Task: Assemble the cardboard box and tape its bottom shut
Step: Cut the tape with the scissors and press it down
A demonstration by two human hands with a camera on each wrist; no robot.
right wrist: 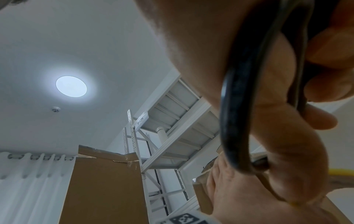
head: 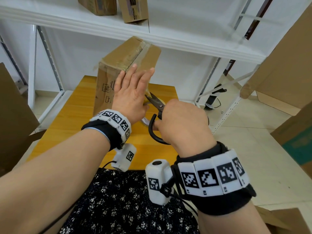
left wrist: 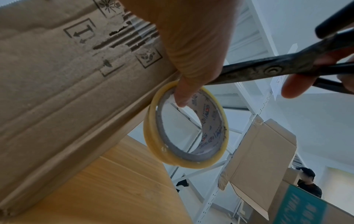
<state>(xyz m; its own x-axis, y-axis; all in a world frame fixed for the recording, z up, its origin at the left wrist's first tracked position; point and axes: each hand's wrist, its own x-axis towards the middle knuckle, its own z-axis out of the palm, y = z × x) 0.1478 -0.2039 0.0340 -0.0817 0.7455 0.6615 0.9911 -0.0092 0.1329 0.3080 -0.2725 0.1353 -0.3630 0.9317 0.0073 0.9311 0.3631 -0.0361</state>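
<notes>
A brown cardboard box (head: 128,54) stands on the yellow wooden table (head: 76,115), with clear tape along its top seam. My left hand (head: 133,88) lies against the box's near right side with straight fingers. In the left wrist view one digit of the left hand (left wrist: 191,37) is hooked through a yellowish tape roll (left wrist: 153,144) hanging beside the box (left wrist: 57,91). My right hand (head: 182,122) grips black-handled scissors (head: 156,102). Their blades stand slightly apart just right of my left hand, above the roll. The scissors (left wrist: 268,70) reach behind that hand.
A white metal shelf (head: 152,36) hangs over the table and carries two cardboard boxes (head: 133,9). Flat cardboard sheets lean at the right (head: 287,65) and the left (head: 13,115). A person (left wrist: 308,181) stands far back by stacked boxes.
</notes>
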